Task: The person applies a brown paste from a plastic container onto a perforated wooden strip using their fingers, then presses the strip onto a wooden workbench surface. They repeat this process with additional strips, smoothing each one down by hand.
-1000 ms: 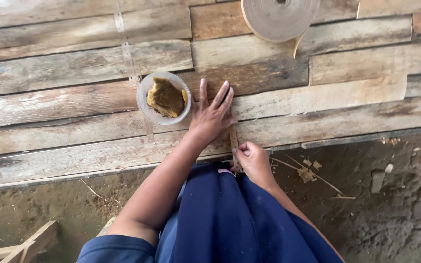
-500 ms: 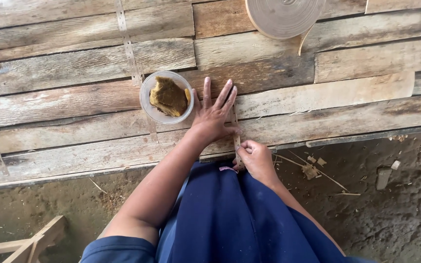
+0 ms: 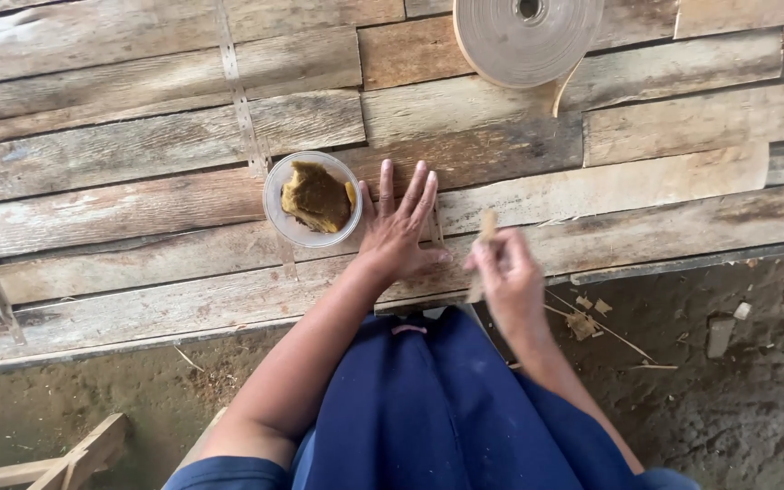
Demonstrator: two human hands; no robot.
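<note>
Left hand: the left hand (image 3: 398, 231) lies palm down on the plank floor (image 3: 138, 163), fingers spread wide and holding nothing; it seems to press flat so that the thin strip running under it stays put, though the strip there is mostly hidden.
Right hand: the right hand (image 3: 506, 272) is curled shut around a small stick (image 3: 483, 249), pinched so that the upper end pokes out above the fingers and the lower end shows below the palm; the stick stands nearly upright, tilted a little, probably for working with its tip.
Stick and hands: the stick sits just beside the left hand, on its thumb side, apart from the fingers.
Cup: a clear plastic cup (image 3: 312, 200) with a brownish-yellow lump inside stands on the planks, touching or nearly touching the little-finger side of the left hand, within easy reach of the stick.
Roll: a big roll of pale band (image 3: 528, 36) rests on the planks farther off, beyond both hands, with a loose tail hanging from it.
Ground: scraps and slivers (image 3: 592, 313) lie on the dirt near the right hand.
Lap: blue cloth (image 3: 437, 408) covers the knees below both arms.
</note>
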